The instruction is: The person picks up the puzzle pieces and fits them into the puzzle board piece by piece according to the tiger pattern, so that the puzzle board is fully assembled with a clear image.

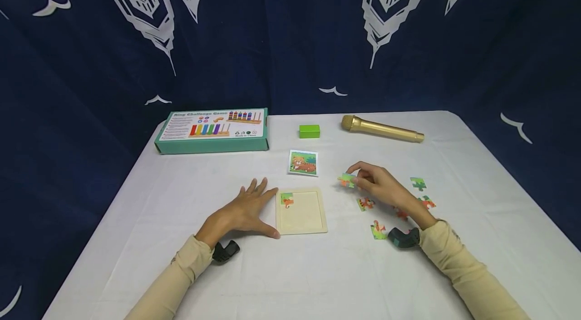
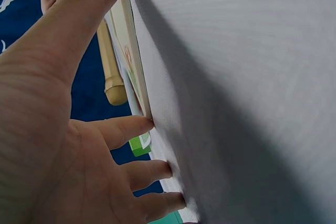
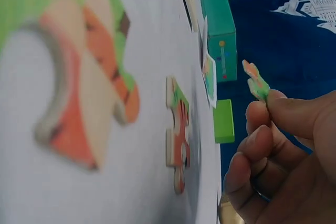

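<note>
A square wooden puzzle tray [image 1: 301, 216] lies on the white table, with one puzzle piece [image 1: 287, 199] in its upper left corner. My left hand [image 1: 242, 211] rests beside the tray, fingers spread, thumb and index fingertip at its left edge. Between thumb and index finger, my right hand [image 1: 379, 185] pinches a green and orange puzzle piece [image 3: 257, 81], raised off the table right of the tray. Several loose pieces lie under and around the right forearm, among them a tiger-striped piece [image 1: 365, 203], a green one [image 1: 418, 183] and an orange-green one [image 1: 378, 230].
Behind the tray stands a tiger picture card [image 1: 303, 163], and beyond it a green block [image 1: 309, 131]. A green game box [image 1: 213, 146] sits at the back left, a gold microphone [image 1: 386, 129] at the back right. A dark blue patterned cloth [image 1: 290, 33] hangs behind the table.
</note>
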`<state>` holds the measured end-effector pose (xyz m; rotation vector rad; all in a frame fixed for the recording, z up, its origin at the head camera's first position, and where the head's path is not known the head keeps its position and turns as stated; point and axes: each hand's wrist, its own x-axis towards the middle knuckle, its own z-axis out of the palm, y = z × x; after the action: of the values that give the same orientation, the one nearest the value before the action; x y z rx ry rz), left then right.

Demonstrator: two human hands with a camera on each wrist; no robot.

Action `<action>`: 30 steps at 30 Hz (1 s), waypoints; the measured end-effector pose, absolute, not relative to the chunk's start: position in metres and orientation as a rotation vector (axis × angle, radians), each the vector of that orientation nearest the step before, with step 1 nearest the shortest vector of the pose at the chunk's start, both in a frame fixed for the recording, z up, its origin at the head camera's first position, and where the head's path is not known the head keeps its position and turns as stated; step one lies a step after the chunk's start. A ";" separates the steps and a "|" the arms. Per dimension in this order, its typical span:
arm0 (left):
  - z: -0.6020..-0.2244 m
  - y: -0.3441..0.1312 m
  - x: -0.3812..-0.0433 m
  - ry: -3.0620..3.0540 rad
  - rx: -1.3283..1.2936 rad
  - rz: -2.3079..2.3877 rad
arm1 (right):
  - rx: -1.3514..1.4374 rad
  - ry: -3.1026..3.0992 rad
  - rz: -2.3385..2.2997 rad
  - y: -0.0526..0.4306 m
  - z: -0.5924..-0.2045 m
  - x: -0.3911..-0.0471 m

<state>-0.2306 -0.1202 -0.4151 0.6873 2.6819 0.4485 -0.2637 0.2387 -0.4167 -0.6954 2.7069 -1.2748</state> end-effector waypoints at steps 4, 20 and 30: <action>-0.416 -0.120 -0.231 2.686 0.681 0.444 | -0.704 2.682 -1.266 0.232 -0.416 -0.262; -0.414 -0.120 -0.229 2.693 0.669 0.443 | -0.849 2.523 -1.314 0.212 -0.414 -0.264; -0.415 -0.119 -0.231 2.695 0.689 0.431 | -0.900 2.478 -1.333 0.193 -0.419 -0.265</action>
<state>-0.2305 -0.1194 -0.4153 0.6891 2.6946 0.4314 -0.2652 0.1935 -0.4192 -0.8995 2.4783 -1.3327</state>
